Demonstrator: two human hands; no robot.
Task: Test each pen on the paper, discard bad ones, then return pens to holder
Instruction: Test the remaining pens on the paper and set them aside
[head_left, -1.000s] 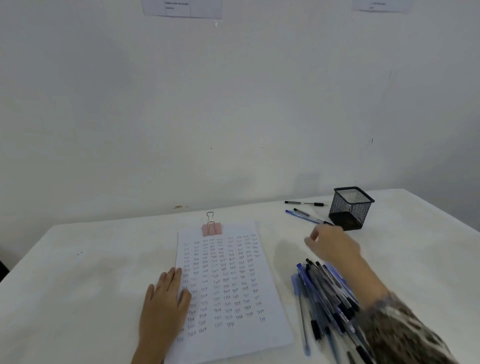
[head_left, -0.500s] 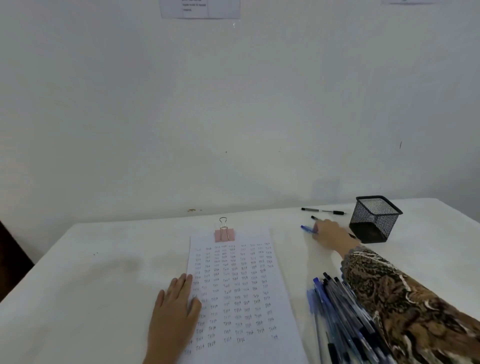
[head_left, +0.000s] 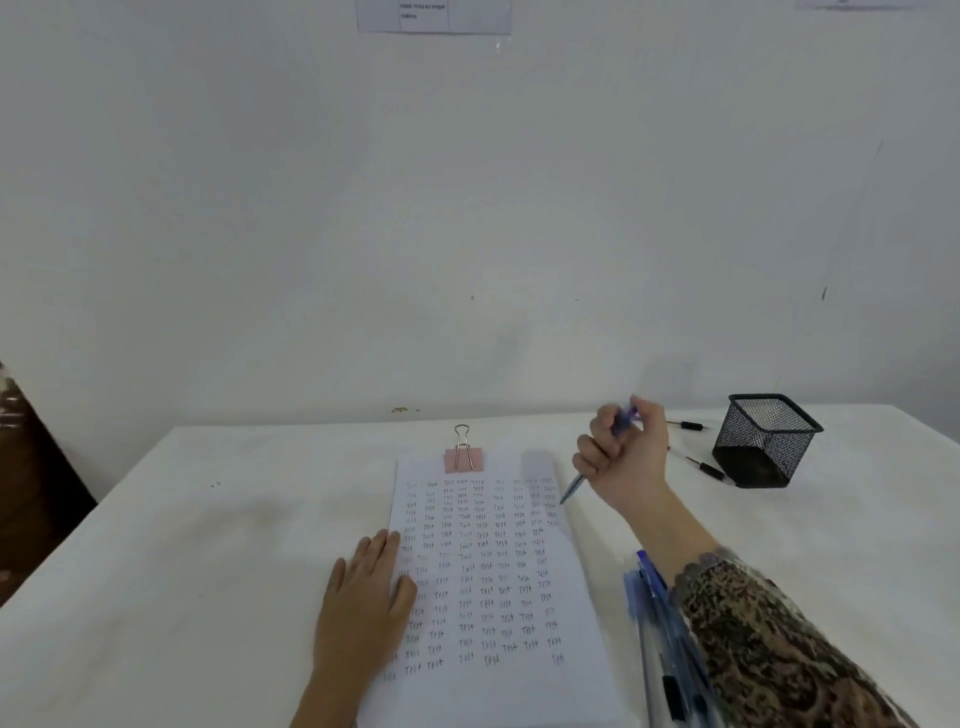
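Right hand (head_left: 626, 457) fingers clenched around blue pen (head_left: 575, 484), tip above paper (head_left: 498, 571); left hand (head_left: 363, 608) released, flat on paper.

The paper (head_left: 498, 571) carries one handwritten word, "Test", repeated in rows and columns down the whole sheet. The rows start just right of the fingers (head_left: 387, 545) of the left hand (head_left: 363, 608). The faint top rows lie beside the blue pen (head_left: 574, 486) gripped by the right hand (head_left: 623, 457). High above both hands, a wall notice (head_left: 434, 15) has small print too blurred to read.
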